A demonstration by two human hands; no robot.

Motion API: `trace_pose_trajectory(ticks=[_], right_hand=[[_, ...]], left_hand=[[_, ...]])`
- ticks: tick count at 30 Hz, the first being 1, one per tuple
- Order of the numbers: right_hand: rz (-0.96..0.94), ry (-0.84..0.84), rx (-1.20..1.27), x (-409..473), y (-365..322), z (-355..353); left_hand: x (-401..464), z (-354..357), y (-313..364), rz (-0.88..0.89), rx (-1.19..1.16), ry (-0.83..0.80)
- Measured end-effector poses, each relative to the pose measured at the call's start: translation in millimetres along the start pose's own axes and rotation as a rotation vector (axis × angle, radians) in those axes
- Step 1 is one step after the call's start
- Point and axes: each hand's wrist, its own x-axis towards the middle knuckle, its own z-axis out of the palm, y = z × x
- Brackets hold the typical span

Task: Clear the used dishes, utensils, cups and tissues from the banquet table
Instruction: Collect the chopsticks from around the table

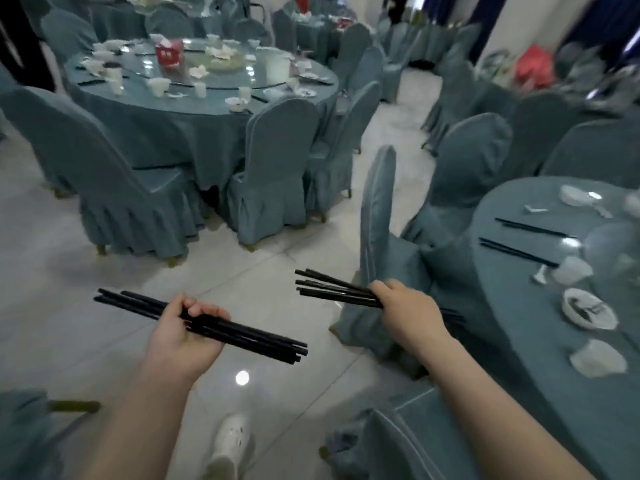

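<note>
Left grip and right grip each clenched round black chopsticks; light, stiff, slippery, held mid-length; more at 3 o'clock on tabletop.

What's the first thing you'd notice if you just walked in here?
Two bunches of black chopsticks: the left hand grips one bundle, the right hand another, above the tiled floor. Behind, a round table is crowded with used white cups and dishes.

Two bundles of black chopsticks, the left bundle and the right bundle; two chopstick pairs lie on the near counter; one white shoe.
</note>
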Motion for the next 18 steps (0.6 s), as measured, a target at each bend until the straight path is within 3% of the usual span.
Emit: trace_pose_trajectory(ticks=[12, 18], right_hand=[[0.676, -0.022, 0.052, 50.8, 87.4, 3.0], [1.021, 0.006, 0.114, 47.0, 101.0, 8.3]], left_hand=[[159.8, 214.8, -55.7, -0.426, 0.323, -0.262], [198.6, 281.6, -81.6, -0.57, 0.439, -0.313]])
